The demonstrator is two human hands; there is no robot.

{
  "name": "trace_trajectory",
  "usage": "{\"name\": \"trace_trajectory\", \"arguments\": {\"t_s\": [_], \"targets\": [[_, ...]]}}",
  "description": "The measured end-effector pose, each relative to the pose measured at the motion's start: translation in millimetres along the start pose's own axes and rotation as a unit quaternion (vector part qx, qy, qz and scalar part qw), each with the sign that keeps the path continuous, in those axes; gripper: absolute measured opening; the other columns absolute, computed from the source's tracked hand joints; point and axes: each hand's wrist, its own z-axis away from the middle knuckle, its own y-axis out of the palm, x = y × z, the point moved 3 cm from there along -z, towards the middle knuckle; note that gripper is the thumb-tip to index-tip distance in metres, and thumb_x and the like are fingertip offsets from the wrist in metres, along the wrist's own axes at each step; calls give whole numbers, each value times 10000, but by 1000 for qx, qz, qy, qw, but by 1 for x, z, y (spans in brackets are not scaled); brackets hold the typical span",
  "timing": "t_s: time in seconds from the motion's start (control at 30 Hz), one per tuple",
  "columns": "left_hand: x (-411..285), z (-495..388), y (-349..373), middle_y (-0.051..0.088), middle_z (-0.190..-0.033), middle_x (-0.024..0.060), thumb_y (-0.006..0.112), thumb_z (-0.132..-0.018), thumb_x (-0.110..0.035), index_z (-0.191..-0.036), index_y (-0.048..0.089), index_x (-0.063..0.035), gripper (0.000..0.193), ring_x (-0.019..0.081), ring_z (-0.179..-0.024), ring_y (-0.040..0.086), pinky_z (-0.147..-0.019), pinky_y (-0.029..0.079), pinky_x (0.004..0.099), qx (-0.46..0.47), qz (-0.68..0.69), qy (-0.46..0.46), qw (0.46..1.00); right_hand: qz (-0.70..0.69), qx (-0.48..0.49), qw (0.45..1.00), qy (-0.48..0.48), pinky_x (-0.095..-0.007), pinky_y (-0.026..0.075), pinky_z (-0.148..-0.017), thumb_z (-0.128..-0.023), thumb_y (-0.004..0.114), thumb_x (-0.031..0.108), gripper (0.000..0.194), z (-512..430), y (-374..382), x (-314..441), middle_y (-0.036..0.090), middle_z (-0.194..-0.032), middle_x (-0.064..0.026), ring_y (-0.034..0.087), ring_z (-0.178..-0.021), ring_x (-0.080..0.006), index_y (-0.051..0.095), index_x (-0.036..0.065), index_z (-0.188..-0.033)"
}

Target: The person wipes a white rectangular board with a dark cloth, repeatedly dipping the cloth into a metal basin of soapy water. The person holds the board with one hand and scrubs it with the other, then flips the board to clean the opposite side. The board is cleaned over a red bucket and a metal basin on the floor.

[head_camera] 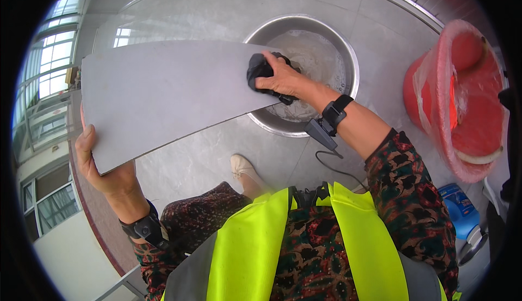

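Note:
A flat grey panel [171, 93] is held up off the floor, its right end over a round metal basin [351, 62]. Gripping the panel's lower left corner is my left hand [108, 170], thumb on the top face and the other fingers mostly hidden beneath. My right hand [283, 78] presses a bunched black cloth [261, 70] against the panel's right end. Cloudy water [318, 56] with bubbles and suds stands in the basin. Part of the basin's left side is covered by the panel.
To the right stands a red plastic bucket [420, 89] with clear plastic film around its rim. Below it lies a blue bottle [461, 211] with a white cap. Grey tiles [269, 150] form the floor. Windows [55, 68] line the left. A cable [326, 160] hangs from my right wrist device.

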Motion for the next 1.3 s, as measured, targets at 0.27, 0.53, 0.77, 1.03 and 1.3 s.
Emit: {"name": "trace_trajectory", "arguments": {"t_s": [0.27,0.53,0.77,1.03,1.3], "targets": [[-6,1,9,667,-1093,116,546,-944,-158,-1067,665,-8,228,243,-1090,630,-962,502,392,63,77,-12,995,-2,9,999,-34,-428,370,-1081,-697,745,482,1092,11,-1,16,403,-1406,-296,417,-1317,-408,211,19,-1530],[2,-18,-46,654,-1154,94,592,-929,-174,-1069,680,-74,193,245,-1142,597,-998,488,466,11,66,-8,998,-48,22,998,15,-377,438,-1006,-732,746,342,806,-2,-6,-50,569,-1252,-252,554,-1197,-318,427,8,-1393],[5,-18,-48,562,-1370,157,504,-982,-211,-1261,631,-38,352,313,-1286,517,-1078,420,544,268,161,-55,948,4,-8,999,35,-421,394,-1042,-714,747,417,1004,3,-8,-47,440,-1344,-294,448,-1275,-434,267,26,-1504],[2,-11,-49,644,-1223,118,489,-990,-140,-1174,659,-11,282,252,-1141,611,-1013,490,422,153,97,34,983,89,39,994,-55,-455,388,-1025,-689,748,421,1021,9,-6,-71,440,-1229,-295,462,-1184,-436,222,152,-1521],[7,-4,-22,637,-1224,139,444,-980,-86,-1206,648,-18,312,275,-1117,630,-967,532,438,163,138,27,976,72,23,993,-91,-432,367,-1041,-616,783,448,1142,20,7,-20,419,-1249,-219,404,-1241,-405,192,131,-1540]]}}
